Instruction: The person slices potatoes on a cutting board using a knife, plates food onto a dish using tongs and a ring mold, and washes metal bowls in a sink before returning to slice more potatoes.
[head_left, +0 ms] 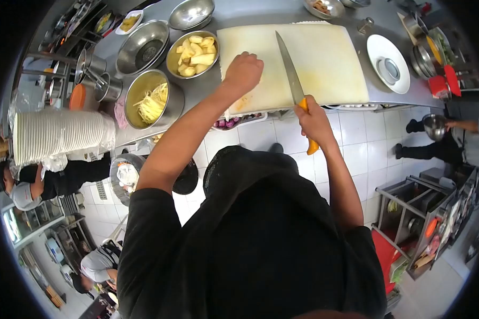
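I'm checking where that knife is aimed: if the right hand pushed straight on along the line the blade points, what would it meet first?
The right hand holds the knife pointing across the cutting board. Past the board's far edge, the first thing looks like the empty steel bowl, though depth is unclear.

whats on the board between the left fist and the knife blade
Head view: nothing lies there. Between the left hand and the long steel knife with an orange handle, only bare surface of the white plastic cutting board shows.
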Available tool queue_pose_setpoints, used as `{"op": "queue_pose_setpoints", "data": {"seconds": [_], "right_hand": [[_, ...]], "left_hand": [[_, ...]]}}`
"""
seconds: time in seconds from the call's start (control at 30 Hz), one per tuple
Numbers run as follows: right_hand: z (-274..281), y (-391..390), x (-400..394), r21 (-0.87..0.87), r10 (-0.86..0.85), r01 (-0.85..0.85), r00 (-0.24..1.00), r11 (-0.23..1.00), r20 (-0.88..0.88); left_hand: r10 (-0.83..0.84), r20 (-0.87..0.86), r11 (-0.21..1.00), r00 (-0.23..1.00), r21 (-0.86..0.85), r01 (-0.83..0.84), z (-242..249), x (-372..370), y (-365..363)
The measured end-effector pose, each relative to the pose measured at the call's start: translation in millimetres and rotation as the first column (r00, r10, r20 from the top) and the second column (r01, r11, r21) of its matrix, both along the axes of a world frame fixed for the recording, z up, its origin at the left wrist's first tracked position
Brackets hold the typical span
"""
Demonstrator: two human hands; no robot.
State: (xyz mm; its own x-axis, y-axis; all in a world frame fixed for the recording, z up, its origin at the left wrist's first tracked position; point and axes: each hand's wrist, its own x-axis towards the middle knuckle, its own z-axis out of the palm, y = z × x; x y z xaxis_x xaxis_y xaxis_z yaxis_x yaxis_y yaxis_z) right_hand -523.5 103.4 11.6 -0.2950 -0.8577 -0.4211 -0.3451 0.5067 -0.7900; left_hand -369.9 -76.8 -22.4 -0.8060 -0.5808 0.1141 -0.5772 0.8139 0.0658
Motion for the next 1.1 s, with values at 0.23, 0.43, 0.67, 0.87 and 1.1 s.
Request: {"op": "queue_pose_setpoints", "data": {"seconds": [0.23, 0.43, 0.67, 0.87, 1.1], "right_hand": [[-15.7, 12.8, 0.9, -0.236, -0.006, -0.132, 0.861, 0.963, -0.508], [-23.9, 17.3, 4.2, -0.314, -0.03, -0.141, 0.874, 0.939, -0.484], [-21.1, 7.7, 10.4, -0.276, 0.003, -0.097, 0.947, 0.956, -0.322], [-20.1, 0.9, 14.3, -0.251, 0.025, -0.1, 0.958, 0.963, -0.287], [-12.1, -7.2, 24.2, -0.203, 0.074, -0.137, 0.955, 0.97, -0.288]], "left_hand": [[-0.122, 0.068, 0.98, 0.99, 0.169, 0.109, -7.7, -0.7, -15.0], [-0.201, 0.002, 0.95, 0.98, 0.246, 0.194, -3.0, -10.4, 6.6], [0.002, -0.331, 0.974, 0.944, 0.213, 0.073, -7.7, -1.9, 47.6], [0.177, -0.543, 0.977, 0.821, 0.197, -0.081, -16.3, -2.1, 85.3], [0.106, -0.586, 0.994, 0.804, 0.095, -0.062, -37.1, -0.7, 73.9]]}}
